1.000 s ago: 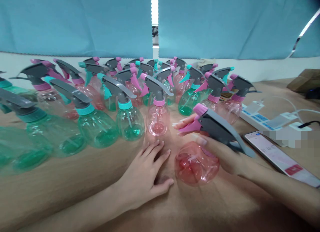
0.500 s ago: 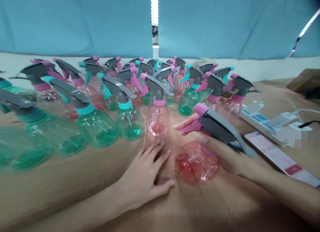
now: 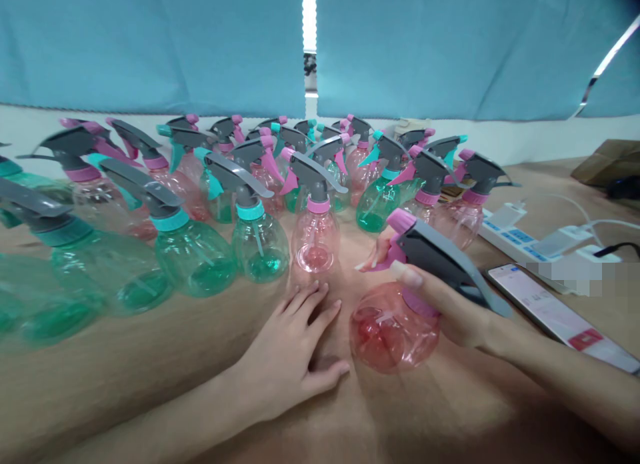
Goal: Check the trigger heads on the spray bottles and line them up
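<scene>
A pink see-through spray bottle (image 3: pixel 395 327) with a grey head and pink trigger stands in front of me on the right. My right hand (image 3: pixel 440 297) is wrapped around its neck and trigger, thumb on the near side and fingers partly hidden behind the head. To its left, my left hand (image 3: pixel 295 344) lies flat on the wooden table (image 3: pixel 200 377), fingers spread, with nothing in it. Just beyond those fingertips is another pink spray bottle (image 3: pixel 316 241), and a green spray bottle (image 3: pixel 261 244) stands to its left.
Several more green and pink spray bottles crowd the table's back and left, such as a green one (image 3: pixel 195 257). At right lie a phone (image 3: pixel 555 311) and a white power strip (image 3: pixel 525 241) with cables. A blue curtain (image 3: pixel 150 44) hangs behind.
My right hand's fingers have drawn in toward the spray head and the trigger looks pulled back. The thumb has shifted slightly. My left hand stays where it was.
</scene>
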`<state>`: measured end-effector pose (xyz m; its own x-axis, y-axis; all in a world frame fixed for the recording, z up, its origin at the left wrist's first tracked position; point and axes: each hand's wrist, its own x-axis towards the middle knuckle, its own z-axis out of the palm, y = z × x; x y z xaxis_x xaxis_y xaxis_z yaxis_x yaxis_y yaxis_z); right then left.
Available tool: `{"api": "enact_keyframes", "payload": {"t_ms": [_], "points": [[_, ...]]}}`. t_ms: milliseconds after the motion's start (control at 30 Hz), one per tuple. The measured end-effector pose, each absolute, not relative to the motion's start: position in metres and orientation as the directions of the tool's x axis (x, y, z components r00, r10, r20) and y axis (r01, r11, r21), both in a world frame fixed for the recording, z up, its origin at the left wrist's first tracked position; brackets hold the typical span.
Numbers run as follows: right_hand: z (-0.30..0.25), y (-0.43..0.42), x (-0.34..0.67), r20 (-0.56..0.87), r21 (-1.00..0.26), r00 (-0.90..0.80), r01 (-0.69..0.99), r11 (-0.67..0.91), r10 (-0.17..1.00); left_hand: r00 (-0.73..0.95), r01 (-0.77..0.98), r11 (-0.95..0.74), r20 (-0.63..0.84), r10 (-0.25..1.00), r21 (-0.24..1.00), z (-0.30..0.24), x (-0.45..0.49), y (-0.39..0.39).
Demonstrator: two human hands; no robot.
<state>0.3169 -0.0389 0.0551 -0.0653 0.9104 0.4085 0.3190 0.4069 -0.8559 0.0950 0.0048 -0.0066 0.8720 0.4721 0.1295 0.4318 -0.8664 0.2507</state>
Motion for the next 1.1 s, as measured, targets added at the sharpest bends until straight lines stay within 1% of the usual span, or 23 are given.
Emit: {"api": "enact_keyframes", "payload": {"t_ms": [100,267,433,533,700,867,967,1100], "points": [[0.056,-0.04,0.317,0.421,-0.848,-0.048,0.333,0.412,0.906,0.871,0.425,-0.869,0.148,0.469,0.253,-0.009,0.094,0.006],[0.059,-0.043,0.318,0.45,-0.823,-0.04,0.369,0.432,0.892,0.871,0.429,-0.858,0.122,0.476,0.281,-0.005,0.096,0.005],[0.059,-0.041,0.318,0.464,-0.824,-0.036,0.349,0.446,0.885,0.871,0.421,-0.864,0.144,0.47,0.275,-0.008,0.095,0.005],[0.052,-0.041,0.32,0.438,-0.842,-0.043,0.33,0.427,0.898,0.869,0.427,-0.867,0.15,0.472,0.257,-0.009,0.095,0.005],[0.046,-0.042,0.323,0.383,-0.877,-0.077,0.283,0.388,0.921,0.871,0.452,-0.854,0.082,0.485,0.258,0.0,0.097,0.003],[0.048,-0.041,0.324,0.415,-0.863,-0.1,0.271,0.426,0.904,0.869,0.434,-0.862,0.129,0.477,0.262,-0.007,0.095,0.005],[0.047,-0.04,0.326,0.41,-0.865,-0.095,0.275,0.42,0.907,0.867,0.423,-0.868,0.161,0.471,0.259,-0.013,0.094,0.006],[0.048,-0.041,0.326,0.41,-0.862,-0.101,0.281,0.422,0.906,0.873,0.422,-0.87,0.145,0.466,0.255,-0.01,0.094,0.005]]}}
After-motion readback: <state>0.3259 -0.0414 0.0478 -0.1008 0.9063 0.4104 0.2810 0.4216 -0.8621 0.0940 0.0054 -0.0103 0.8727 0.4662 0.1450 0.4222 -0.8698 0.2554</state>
